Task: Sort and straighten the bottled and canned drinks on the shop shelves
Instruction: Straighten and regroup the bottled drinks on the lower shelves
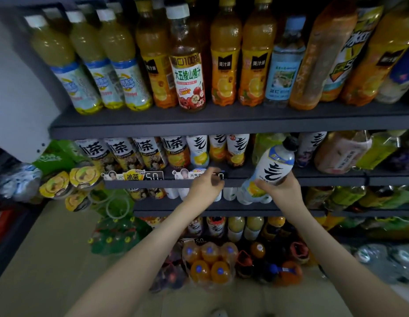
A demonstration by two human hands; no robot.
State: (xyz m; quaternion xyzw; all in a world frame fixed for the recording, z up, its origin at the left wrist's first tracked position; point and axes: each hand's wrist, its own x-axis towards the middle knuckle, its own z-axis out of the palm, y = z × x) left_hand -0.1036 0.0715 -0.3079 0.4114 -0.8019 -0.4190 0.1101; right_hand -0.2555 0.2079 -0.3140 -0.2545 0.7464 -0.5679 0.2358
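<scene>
The right hand's (282, 191) grip was wrapped round the lower body of a white-labelled drink bottle (275, 164) with a black cap. The bottle was tilted, cap leaning right, and was held just in front of the price-tag rail (153, 183) of the middle shelf. The left hand (205, 185) was at that rail, left of the bottle, with its fingers curled over a price tag (219, 176). Whether its grip pinched the tag or only rested there could not be told. Behind the rail stood iced-tea bottles (148, 152). Well above the rail stood a hawthorn juice bottle (189, 81). Far below it lay a shrink-wrapped pack of orange drinks (209, 263).
</scene>
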